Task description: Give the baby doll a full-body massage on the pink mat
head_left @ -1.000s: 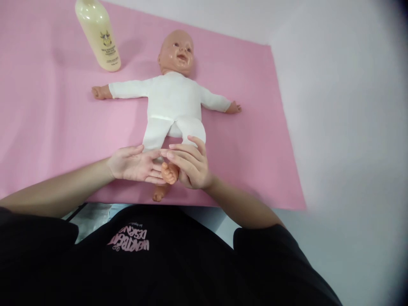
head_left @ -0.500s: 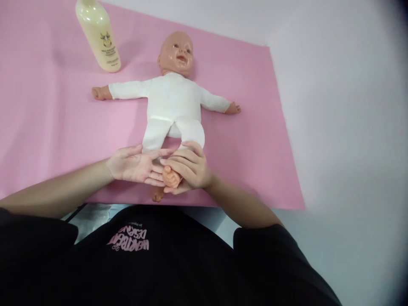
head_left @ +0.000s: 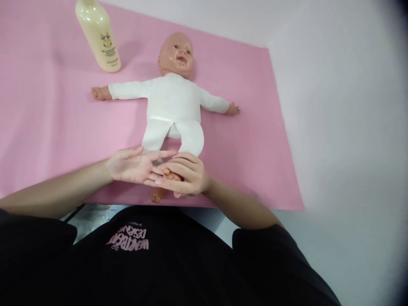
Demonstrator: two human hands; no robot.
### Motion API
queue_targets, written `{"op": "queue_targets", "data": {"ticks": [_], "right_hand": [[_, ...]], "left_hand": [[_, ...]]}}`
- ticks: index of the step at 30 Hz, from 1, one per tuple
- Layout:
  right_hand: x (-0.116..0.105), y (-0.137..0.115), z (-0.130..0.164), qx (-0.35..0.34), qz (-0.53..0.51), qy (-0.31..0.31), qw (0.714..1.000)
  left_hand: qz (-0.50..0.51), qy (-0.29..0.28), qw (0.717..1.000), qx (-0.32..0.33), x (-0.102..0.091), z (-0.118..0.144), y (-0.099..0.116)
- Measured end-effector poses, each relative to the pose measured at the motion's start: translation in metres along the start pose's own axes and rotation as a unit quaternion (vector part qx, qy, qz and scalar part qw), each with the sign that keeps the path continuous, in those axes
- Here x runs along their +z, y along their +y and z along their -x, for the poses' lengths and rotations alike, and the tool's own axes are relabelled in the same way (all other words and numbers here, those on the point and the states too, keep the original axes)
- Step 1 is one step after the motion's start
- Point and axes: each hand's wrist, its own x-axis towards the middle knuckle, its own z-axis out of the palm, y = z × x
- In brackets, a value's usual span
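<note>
A baby doll [head_left: 174,97] in a white suit lies on its back, arms spread and head away from me. My right hand [head_left: 189,176] is wrapped over the doll's foot [head_left: 172,175] on the right side, so only part of that foot shows between the fingers. Palm up, my left hand [head_left: 132,165] has its fingers stretched out, their tips reaching beside or beneath the same foot. Whether those fingertips bear the foot is hidden. The doll's other foot [head_left: 157,195] lies below my left fingers, close to the near edge.
Under the doll is a pink mat [head_left: 251,140] with its near edge right by my body. A pale yellow bottle [head_left: 101,42] with a cow label stands at the upper left. A whitish surface [head_left: 334,106] lies beyond the mat on the right.
My right hand has slid down the doll's leg toward me and its fingers now cover more of the foot. The left hand has hardly moved.
</note>
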Motion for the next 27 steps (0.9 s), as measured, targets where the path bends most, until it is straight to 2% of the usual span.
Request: {"op": "queue_targets", "data": {"ticks": [3,6,11,16,22,25,27], "right_hand": [[0.0,-0.001,-0.001,0.001,-0.011,-0.002,1.0],[0.001,-0.003,0.001,0.03,0.007,-0.008,0.999],[0.0,-0.009,0.003,0.068,-0.003,-0.079,0.995],[-0.002,-0.009,-0.001,0.065,-0.078,-0.007,0.995],[0.0,0.002,0.007,0.029,-0.032,-0.015,0.999],[-0.003,0.006,0.005,0.04,0.003,-0.011,0.999],[-0.005,0.006,0.001,0.053,-0.014,0.001,0.999]], "left_hand": [[-0.003,0.005,1.0,0.001,-0.001,0.0,-0.001],[-0.015,0.005,1.0,0.001,-0.001,-0.001,-0.003],[-0.028,-0.016,0.999,-0.007,0.0,-0.004,-0.002],[-0.015,-0.032,0.999,-0.009,-0.002,-0.004,-0.002],[0.0,-0.025,1.0,-0.007,-0.001,-0.002,-0.001],[0.006,-0.018,1.0,0.001,-0.001,-0.002,0.0],[0.005,-0.023,1.0,0.002,-0.001,-0.002,0.001]]}}
